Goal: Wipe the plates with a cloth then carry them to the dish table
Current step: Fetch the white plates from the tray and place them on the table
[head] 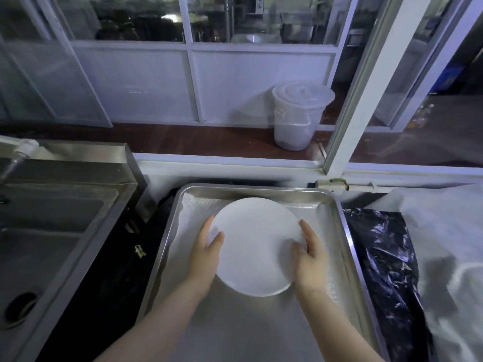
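A round white plate (254, 244) is over the middle of a large steel tray (337, 226). My left hand (206, 254) grips its left rim, thumb on top and fingers underneath. On the right rim, my right hand (309, 259) holds the plate the same way, thumb lying on the upper face. I cannot tell whether the plate rests on the tray or hovers just above it. A pale mesh liner (188, 226) covers the tray floor. No cloth is in sight.
A steel sink (52, 231) with a tap (21, 150) stands to the left. Black plastic sheet (384, 257) and white plastic (444, 244) lie right of the tray. Beyond a white window frame (347, 121) stands a lidded white bucket (300, 113).
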{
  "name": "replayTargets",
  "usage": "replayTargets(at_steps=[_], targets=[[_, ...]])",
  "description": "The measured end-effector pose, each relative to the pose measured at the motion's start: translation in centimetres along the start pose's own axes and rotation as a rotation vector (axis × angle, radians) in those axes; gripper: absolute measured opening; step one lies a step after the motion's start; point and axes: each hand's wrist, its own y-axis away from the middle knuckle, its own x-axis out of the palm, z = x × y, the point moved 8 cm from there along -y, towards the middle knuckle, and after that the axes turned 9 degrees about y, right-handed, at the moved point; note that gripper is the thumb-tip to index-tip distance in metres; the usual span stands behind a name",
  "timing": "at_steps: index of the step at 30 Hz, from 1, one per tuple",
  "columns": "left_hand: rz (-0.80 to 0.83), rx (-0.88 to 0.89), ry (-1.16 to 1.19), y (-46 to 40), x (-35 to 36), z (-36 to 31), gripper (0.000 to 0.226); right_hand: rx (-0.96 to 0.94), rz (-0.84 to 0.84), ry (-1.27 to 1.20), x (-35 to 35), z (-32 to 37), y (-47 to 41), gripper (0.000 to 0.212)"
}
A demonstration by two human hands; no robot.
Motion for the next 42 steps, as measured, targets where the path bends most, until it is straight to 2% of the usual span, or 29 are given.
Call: replayTargets(at_steps=[4,9,16,19,24,30,36,42], targets=[[-0.114,-0.094,0.232,0.6,0.2,0.6,0.041,0.011,0.002,-0.038,0.0,-0.1,0.4,0.056],[-0.077,-0.122,0.387,1.3,0.4,-0.2,0.040,0.013,0.003,-0.117,-0.3,0.4,0.8,0.054],[0.058,-0.053,0.288,3.6,-0.1,-2.6,0.041,-0.037,0.060,-0.190,-0.3,3.5,1.5,0.050],[0.108,-0.018,0.211,4.8,-0.5,-3.5,0.049,-0.087,0.072,-0.179,-0.5,5.6,2.3,0.052],[0.124,0.026,0.074,6.5,-1.6,-5.4,0.064,-0.164,0.099,-0.161,-1.0,8.4,4.6,0.055],[0.144,0.168,0.007,9.4,-3.7,-10.2,0.060,-0.209,0.115,-0.139,-0.7,12.0,8.2,0.053],[0.180,0.303,0.029,13.1,-8.3,-14.5,0.062,-0.313,0.073,-0.117,0.2,18.1,15.3,0.052],[0.323,0.435,0.071,19.1,-14.2,-20.5,0.067,-0.390,-0.083,-0.146,0.1,23.4,26.9,0.055]])
